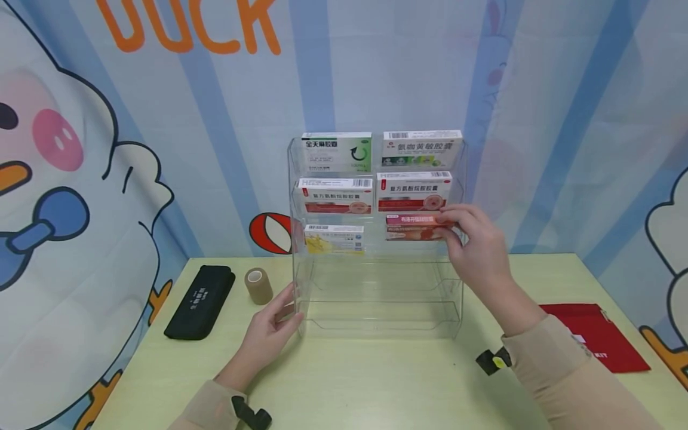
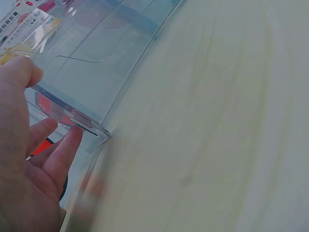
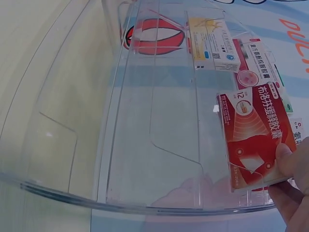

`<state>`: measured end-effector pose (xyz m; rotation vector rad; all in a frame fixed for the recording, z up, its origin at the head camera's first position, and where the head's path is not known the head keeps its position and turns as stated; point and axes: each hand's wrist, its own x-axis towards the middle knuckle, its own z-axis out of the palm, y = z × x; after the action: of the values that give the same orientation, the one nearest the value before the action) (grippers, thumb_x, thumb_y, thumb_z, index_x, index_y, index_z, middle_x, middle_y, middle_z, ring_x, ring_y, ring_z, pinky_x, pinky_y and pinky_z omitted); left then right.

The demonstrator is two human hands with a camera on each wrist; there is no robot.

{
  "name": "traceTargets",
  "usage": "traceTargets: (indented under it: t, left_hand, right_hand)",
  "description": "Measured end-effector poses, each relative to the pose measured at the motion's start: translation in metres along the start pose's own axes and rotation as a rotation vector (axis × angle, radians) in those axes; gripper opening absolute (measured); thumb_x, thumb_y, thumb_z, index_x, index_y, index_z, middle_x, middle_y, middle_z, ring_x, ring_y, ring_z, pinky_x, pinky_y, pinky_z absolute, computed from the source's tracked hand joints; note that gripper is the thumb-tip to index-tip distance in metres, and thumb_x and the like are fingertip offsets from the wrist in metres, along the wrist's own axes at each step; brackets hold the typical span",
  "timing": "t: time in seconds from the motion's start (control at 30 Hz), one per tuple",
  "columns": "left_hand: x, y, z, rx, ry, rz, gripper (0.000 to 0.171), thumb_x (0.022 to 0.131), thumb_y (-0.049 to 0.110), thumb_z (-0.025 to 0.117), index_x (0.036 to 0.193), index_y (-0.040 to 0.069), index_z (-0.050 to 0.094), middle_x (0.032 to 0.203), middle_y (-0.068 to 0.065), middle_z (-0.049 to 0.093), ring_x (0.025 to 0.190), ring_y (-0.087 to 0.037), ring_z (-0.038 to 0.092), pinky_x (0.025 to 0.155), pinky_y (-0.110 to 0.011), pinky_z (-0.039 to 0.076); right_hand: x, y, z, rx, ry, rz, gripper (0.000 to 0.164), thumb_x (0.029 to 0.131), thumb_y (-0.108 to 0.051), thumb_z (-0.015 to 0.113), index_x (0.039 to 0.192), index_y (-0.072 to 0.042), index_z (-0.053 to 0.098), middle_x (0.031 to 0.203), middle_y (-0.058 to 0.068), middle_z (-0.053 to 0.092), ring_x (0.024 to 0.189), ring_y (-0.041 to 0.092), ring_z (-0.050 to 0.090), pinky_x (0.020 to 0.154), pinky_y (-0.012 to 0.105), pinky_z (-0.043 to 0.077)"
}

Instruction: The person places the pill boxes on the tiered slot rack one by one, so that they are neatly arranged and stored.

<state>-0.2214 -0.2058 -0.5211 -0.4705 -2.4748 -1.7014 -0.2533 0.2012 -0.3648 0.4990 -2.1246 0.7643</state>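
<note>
A clear tiered display rack stands upright on the table, with medicine boxes on its upper tiers. At its lower left side, my left hand holds the edge, thumb and fingers spread along the side panel. My right hand pinches the right end of a red medicine box between thumb and fingers. That box sits at the third tier on the right, level with a yellow-and-white box. Above it is a white-and-red box; another white-and-red box lies left of that.
Green-and-white and white boxes occupy the top tier. Left of the rack lie a black zip case and a brown tape roll. A red pouch lies at right, partly behind the right sleeve. A printed cloth hangs behind.
</note>
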Motion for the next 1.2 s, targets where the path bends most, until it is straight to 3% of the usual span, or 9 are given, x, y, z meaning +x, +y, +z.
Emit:
traceTargets:
  t: [0.17, 0.33, 0.7, 0.97, 1.2]
  left_hand:
    - [0.000, 0.001, 0.000, -0.006, -0.002, -0.002, 0.071, 0.106, 0.010, 0.072, 0.170, 0.018, 0.043, 0.168, -0.017, 0.055, 0.145, -0.044, 0.064, 0.110, -0.037, 0.062]
    - [-0.001, 0.002, 0.000, -0.008, -0.004, -0.002, 0.071, 0.106, 0.009, 0.072, 0.171, 0.015, 0.042, 0.168, -0.019, 0.054, 0.145, -0.045, 0.064, 0.110, -0.036, 0.062]
    - [0.001, 0.004, 0.000, -0.018, -0.010, 0.021, 0.070, 0.106, 0.008, 0.071, 0.170, 0.012, 0.042, 0.168, -0.020, 0.054, 0.144, -0.046, 0.064, 0.109, -0.035, 0.063]
    - [0.001, 0.002, 0.000, -0.012, -0.005, 0.020, 0.070, 0.106, 0.008, 0.072, 0.170, 0.013, 0.043, 0.167, -0.020, 0.055, 0.144, -0.045, 0.065, 0.109, -0.035, 0.062]
    - [0.000, 0.000, 0.001, -0.013, -0.007, 0.033, 0.070, 0.106, 0.008, 0.071, 0.170, 0.015, 0.043, 0.167, -0.022, 0.054, 0.143, -0.046, 0.065, 0.109, -0.035, 0.063]
  right_hand:
    - [0.000, -0.002, -0.002, -0.076, -0.085, 0.030, 0.019, 0.096, 0.000, 0.082, 0.115, -0.004, 0.080, 0.120, 0.016, 0.078, 0.109, 0.037, 0.076, 0.088, 0.056, 0.067]
    - [0.002, -0.008, -0.004, -0.130, -0.180, 0.058, 0.019, 0.099, -0.006, 0.081, 0.118, -0.006, 0.079, 0.122, 0.015, 0.078, 0.114, 0.039, 0.076, 0.094, 0.057, 0.067]
    - [0.006, -0.013, -0.009, -0.203, -0.301, 0.119, 0.020, 0.101, -0.007, 0.078, 0.121, -0.006, 0.078, 0.123, 0.017, 0.079, 0.112, 0.040, 0.077, 0.093, 0.058, 0.066]
    - [0.008, -0.013, -0.009, -0.227, -0.335, 0.113, 0.018, 0.101, -0.008, 0.078, 0.119, -0.004, 0.078, 0.120, 0.018, 0.080, 0.109, 0.040, 0.078, 0.093, 0.058, 0.067]
    - [0.005, -0.012, -0.004, -0.239, -0.294, 0.067, 0.017, 0.099, -0.006, 0.079, 0.116, -0.005, 0.077, 0.114, 0.017, 0.083, 0.101, 0.038, 0.080, 0.086, 0.056, 0.068]
